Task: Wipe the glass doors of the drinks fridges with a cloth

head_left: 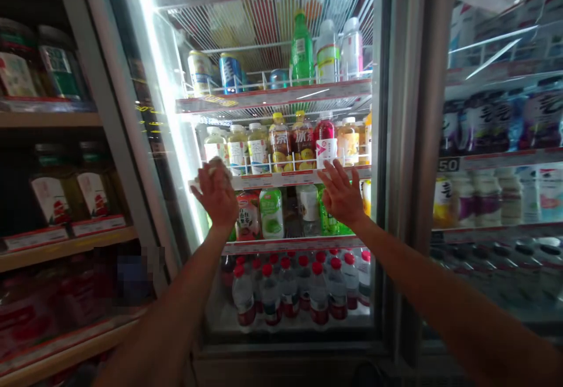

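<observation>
My left hand (215,194) is raised at the left side of a lit drinks fridge (382,141), holding a crumpled light cloth (221,167) that shows past the fingertips. Behind it are pale-labelled bottles (238,148) and a red-and-white drink bottle (248,214). My right hand (342,193) is open with its fingers spread, holding nothing. It is in front of a shelf edge (290,179), just below a red drink bottle (326,138) with a white label. Whether either hand touches glass or the shelf, I cannot tell.
Upper shelves hold cans (231,73) and a green bottle (301,50). Several red-capped water bottles (318,293) stand at the bottom. A wooden shelf (65,246) with jars is on the left. Another fridge with dark-labelled bottles (484,117) stands right, beyond a metal frame (433,111).
</observation>
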Tool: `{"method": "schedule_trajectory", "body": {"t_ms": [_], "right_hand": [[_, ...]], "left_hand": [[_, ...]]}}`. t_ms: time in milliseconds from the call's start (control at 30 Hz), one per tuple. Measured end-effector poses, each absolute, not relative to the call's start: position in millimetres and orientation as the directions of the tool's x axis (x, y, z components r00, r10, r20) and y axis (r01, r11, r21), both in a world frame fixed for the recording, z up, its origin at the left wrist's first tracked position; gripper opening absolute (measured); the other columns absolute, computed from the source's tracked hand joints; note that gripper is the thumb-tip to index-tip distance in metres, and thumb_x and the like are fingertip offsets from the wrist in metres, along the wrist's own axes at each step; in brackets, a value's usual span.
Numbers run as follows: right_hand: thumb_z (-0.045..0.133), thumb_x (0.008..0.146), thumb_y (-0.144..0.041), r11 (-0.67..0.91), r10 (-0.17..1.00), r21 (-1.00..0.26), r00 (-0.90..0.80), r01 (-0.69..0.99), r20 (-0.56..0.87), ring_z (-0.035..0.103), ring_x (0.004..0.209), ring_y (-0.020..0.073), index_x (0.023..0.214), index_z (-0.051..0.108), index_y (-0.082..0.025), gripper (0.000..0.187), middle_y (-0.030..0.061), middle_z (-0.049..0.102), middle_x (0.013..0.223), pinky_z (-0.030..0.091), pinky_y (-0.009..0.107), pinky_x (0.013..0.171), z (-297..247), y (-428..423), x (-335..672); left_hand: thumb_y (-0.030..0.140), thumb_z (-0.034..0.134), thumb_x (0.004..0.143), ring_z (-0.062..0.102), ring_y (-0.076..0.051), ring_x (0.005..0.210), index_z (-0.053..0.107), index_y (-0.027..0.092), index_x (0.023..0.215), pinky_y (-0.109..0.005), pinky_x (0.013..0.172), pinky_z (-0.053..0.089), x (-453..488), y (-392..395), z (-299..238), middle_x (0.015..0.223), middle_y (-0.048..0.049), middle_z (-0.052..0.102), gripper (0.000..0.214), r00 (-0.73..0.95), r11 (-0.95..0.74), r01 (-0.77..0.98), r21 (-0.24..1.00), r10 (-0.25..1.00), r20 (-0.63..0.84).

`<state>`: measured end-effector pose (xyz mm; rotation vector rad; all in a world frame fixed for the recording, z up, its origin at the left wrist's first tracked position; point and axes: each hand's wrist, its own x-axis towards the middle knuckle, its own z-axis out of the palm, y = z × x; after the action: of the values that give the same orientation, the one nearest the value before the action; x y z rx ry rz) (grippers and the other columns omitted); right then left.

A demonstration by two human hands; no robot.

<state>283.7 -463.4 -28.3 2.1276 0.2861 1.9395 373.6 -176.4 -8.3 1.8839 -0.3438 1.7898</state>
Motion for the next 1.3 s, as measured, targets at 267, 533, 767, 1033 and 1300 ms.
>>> {"method": "schedule_trajectory", "body": {"t_ms": [267,533,767,1033,1300], "right_hand": [[0.039,0.084,-0.021,-0.952,0.305,0.305,0.094,0.012,0.948,0.026,0.137,0.0202,0.135,0.040,-0.023,0.051,0.0052,0.042,0.142,0.014,0.048,0.112,-28,-463,283],[0.039,0.084,-0.021,-0.950,0.310,0.311,0.082,-0.001,0.947,0.025,0.138,0.0190,0.133,0.042,-0.023,0.049,0.0052,0.043,0.141,0.012,0.047,0.113,-28,-463,284],[0.041,0.083,-0.019,-0.946,0.323,0.324,0.059,0.000,0.945,0.026,0.137,0.0197,0.131,0.045,-0.020,0.048,0.0071,0.045,0.140,0.015,0.047,0.112,-28,-462,282],[0.040,0.084,-0.020,-0.950,0.312,0.312,0.081,0.022,0.947,0.026,0.137,0.0195,0.132,0.044,-0.021,0.048,0.0063,0.043,0.141,0.013,0.047,0.113,-28,-463,283],[0.041,0.083,-0.019,-0.946,0.323,0.323,0.057,0.005,0.945,0.026,0.137,0.0201,0.131,0.045,-0.019,0.048,0.0077,0.044,0.140,0.015,0.047,0.112,-28,-462,283]], "left_hand": [[0.022,0.043,0.088,0.025,-0.021,0.138,0.052,0.026,0.125,-0.048,0.114,0.008,350,-247,-5,0.143,-0.0063,0.040,0.038,0.009,-0.779,-0.599,-0.184,-0.237,0.971],[0.023,0.043,0.086,0.025,-0.025,0.138,0.047,0.023,0.130,-0.055,0.112,0.009,368,-187,26,0.145,-0.0115,0.036,0.044,0.115,-0.822,-0.554,0.134,0.083,0.990],[0.023,0.043,0.088,0.021,-0.021,0.139,0.050,0.026,0.127,-0.049,0.114,0.008,357,-227,2,0.145,-0.0081,0.037,0.040,0.061,-0.803,-0.593,-0.049,-0.106,0.993],[0.022,0.044,0.087,0.026,-0.022,0.137,0.049,0.027,0.127,-0.051,0.113,0.008,356,-212,-4,0.143,-0.0081,0.041,0.040,0.031,-0.779,-0.590,-0.214,-0.287,0.958],[0.022,0.043,0.086,0.024,-0.025,0.138,0.047,0.022,0.130,-0.053,0.111,0.017,365,-207,6,0.146,-0.0120,0.035,0.044,0.099,-0.813,-0.546,0.199,0.173,0.980]]}}
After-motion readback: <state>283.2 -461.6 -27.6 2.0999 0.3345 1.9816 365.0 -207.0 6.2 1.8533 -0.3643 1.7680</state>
